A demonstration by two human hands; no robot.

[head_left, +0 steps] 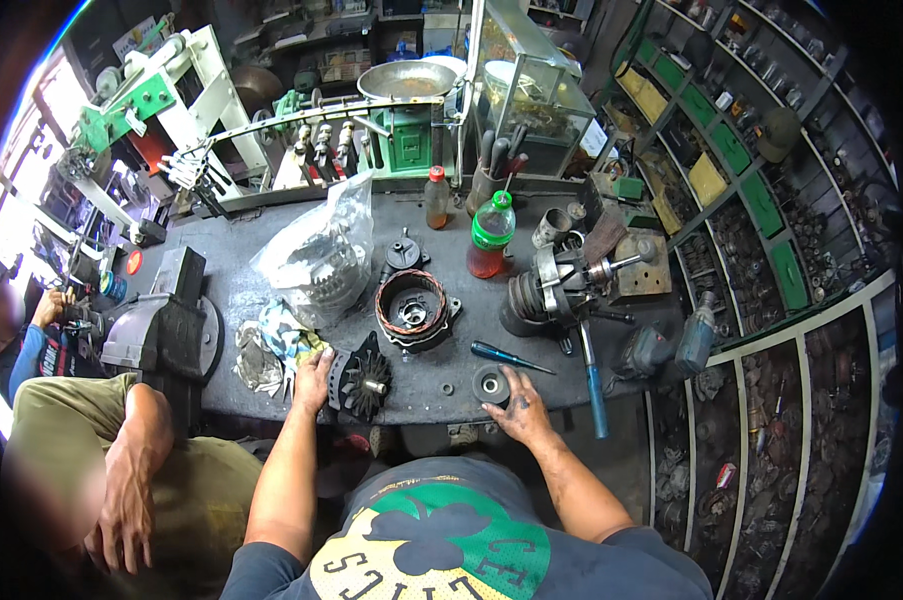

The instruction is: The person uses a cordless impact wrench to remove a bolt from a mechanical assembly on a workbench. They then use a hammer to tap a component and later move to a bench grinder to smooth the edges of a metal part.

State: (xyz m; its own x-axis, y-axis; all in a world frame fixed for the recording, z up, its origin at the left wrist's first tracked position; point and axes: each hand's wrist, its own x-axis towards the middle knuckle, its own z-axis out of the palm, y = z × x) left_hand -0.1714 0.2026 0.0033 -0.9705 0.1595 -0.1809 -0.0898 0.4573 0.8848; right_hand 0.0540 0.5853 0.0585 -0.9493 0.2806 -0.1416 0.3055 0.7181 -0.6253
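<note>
My left hand [312,375] is closed at the edge of a crumpled patterned rag [282,330], beside a curved slotted bracket [335,381] and a black finned rotor [363,387] with a short shaft. My right hand [519,408] grips a dark pulley-like ring [490,384] at the bench's front edge. A small washer [447,389] lies left of it, and a blue screwdriver [511,358] lies just above. Behind them sit an alternator housing with copper windings [411,312] and a clear bag of metal parts [311,260].
A bench vise [151,340] stands left, a mechanical puller [546,290] with blue-handled bar right, bottles [488,240] at back. A co-worker in olive [201,470] leans at my left; another [26,355] works beyond. Parts shelves [731,430] line the right.
</note>
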